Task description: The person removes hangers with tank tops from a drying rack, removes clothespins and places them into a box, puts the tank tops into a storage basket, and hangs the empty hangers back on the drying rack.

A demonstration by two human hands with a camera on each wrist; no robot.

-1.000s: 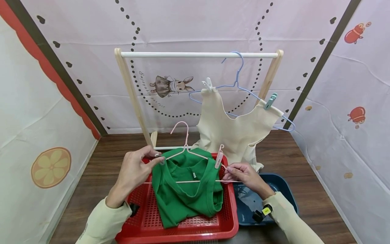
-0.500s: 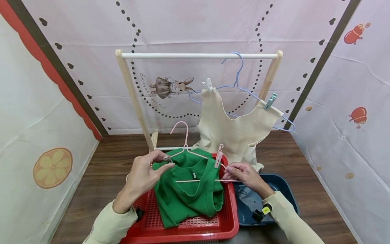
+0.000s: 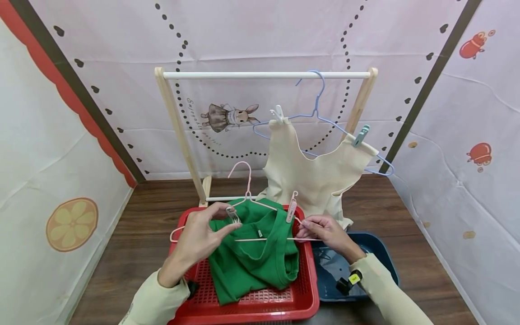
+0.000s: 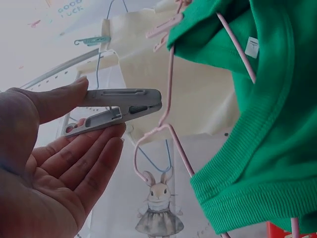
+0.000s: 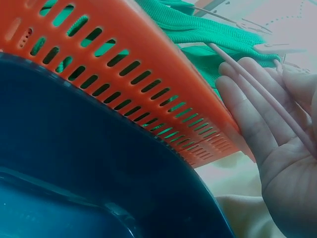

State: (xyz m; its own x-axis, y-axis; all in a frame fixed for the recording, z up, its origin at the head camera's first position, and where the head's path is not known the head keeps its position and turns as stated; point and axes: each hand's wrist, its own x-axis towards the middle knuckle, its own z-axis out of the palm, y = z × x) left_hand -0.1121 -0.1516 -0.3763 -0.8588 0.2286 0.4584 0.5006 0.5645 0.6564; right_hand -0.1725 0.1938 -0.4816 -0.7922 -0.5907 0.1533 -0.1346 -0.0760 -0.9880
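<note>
A green garment [image 3: 256, 271] lies partly in the red basket, on a pink hanger [image 3: 249, 176] whose hook points up. A pink clothespin [image 3: 291, 208] grips the garment's right shoulder onto the hanger. My left hand [image 3: 199, 234] pinches a grey clothespin [image 4: 119, 98] between thumb and fingers. In the left wrist view the pin's tip stands close beside the hanger's wire, and nothing shows in its mouth. The hanger's right end is held in my right hand [image 3: 329, 234], its bottom bar crossing the palm in the right wrist view.
The red basket [image 3: 264, 313] sits beside a dark blue bin [image 3: 383, 253] on the wooden table [image 3: 122, 230]. Behind stands a rack with a white rail [image 3: 243, 75]. A cream garment [image 3: 321, 176] hangs there from a blue hanger [image 3: 317, 101] with white and teal clothespins.
My left hand has moved right, away from the garment's left shoulder, and the grey clothespin has turned in its fingers. The hanger's left end now shows past that hand. My right hand stays put.
</note>
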